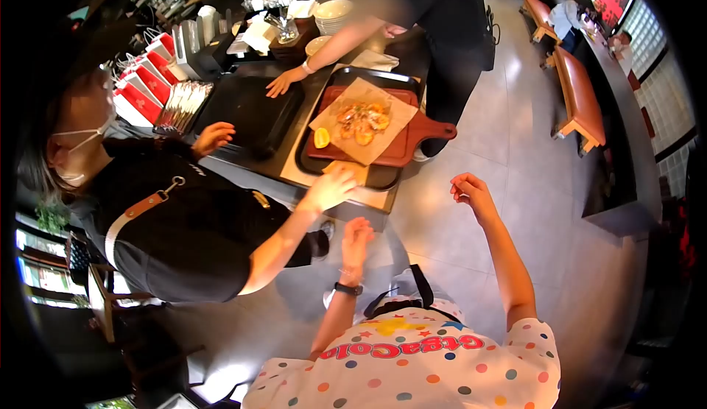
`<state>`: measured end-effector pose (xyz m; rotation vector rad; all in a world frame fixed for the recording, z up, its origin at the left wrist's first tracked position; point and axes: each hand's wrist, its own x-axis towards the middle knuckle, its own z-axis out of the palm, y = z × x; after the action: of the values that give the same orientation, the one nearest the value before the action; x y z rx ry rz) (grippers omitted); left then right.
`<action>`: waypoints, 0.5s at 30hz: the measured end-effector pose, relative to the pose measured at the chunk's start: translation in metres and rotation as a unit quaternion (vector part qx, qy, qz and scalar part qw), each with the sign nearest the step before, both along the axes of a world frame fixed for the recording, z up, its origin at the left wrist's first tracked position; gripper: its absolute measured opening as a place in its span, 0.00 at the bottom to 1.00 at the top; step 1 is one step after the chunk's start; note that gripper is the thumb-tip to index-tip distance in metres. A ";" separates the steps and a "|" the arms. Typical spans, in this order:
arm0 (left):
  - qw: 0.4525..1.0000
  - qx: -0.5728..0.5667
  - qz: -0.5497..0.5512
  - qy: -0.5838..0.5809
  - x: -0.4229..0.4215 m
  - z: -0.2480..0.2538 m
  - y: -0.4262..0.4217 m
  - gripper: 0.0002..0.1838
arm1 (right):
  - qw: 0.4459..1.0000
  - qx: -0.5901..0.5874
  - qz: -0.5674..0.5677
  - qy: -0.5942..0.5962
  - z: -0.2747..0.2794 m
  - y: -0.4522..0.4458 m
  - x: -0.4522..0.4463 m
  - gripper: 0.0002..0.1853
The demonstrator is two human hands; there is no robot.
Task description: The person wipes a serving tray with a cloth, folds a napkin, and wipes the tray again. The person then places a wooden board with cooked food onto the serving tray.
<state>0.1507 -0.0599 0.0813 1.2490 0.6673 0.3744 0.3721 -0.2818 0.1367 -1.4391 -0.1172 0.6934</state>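
Observation:
My left hand [356,238], with a dark watch on the wrist, is raised in the air, empty, its fingers loosely bent and apart. To the right, my right hand [471,192] hovers over the floor, empty, its fingers half curled. Ahead of my left hand, a black tray [402,79] on the counter bears a reddish-brown wooden board [429,129]. Brown paper [398,107] on the board holds shrimp-like food [362,120] and a lemon wedge [322,138]. A co-worker's hand [335,187] is at the tray's near edge, between my left hand and the board.
One co-worker [184,225] in black stands at left; another [442,19] reaches over a second black tray [247,111]. Stacked bowls [334,17], red-and-white bags [140,92] and wrapped cutlery [185,106] stand on the counter. Orange benches [578,92] are at right.

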 end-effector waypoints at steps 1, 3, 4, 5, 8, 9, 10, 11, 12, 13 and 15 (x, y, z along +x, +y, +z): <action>1.000 0.002 0.023 -0.006 0.013 -0.009 -0.002 0.14 | 1.000 -0.002 0.015 -0.011 0.004 -0.004 0.018 0.08; 0.998 -0.002 0.049 -0.034 0.034 -0.018 -0.003 0.15 | 0.998 -0.006 0.050 -0.040 0.013 -0.003 0.055 0.08; 0.996 0.002 0.075 -0.041 0.041 -0.026 -0.003 0.15 | 0.996 -0.004 0.068 -0.061 0.020 0.003 0.077 0.08; 0.994 0.010 0.100 -0.049 0.051 -0.029 -0.002 0.15 | 0.993 0.001 0.085 -0.084 0.024 0.012 0.101 0.08; 0.983 0.010 0.180 -0.043 0.078 -0.041 0.005 0.15 | 0.979 -0.013 0.134 -0.153 0.018 0.050 0.173 0.07; 0.979 0.023 0.196 -0.047 0.084 -0.043 0.009 0.15 | 0.974 -0.018 0.151 -0.169 0.017 0.067 0.193 0.07; 0.976 0.020 0.212 -0.048 0.088 -0.051 0.013 0.14 | 0.965 -0.036 0.169 -0.195 0.013 0.085 0.216 0.07; 0.958 0.056 0.277 -0.053 0.100 -0.049 0.014 0.14 | 0.960 -0.035 0.183 -0.210 0.003 0.104 0.239 0.06; 0.950 0.064 0.306 -0.016 0.108 -0.046 0.017 0.13 | 0.952 -0.045 0.198 -0.230 -0.007 0.122 0.258 0.06; 0.940 0.068 0.335 0.017 0.112 -0.043 0.020 0.13 | 0.941 -0.055 0.213 -0.255 -0.015 0.142 0.277 0.05; 0.930 0.057 0.352 0.085 0.117 -0.041 0.029 0.12 | 0.898 -0.095 0.220 -0.369 -0.049 0.180 0.317 0.07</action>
<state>0.2675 -0.0309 0.0402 1.1254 1.2607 0.9126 0.6888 -0.1021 0.0873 -1.8303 -1.0169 0.4870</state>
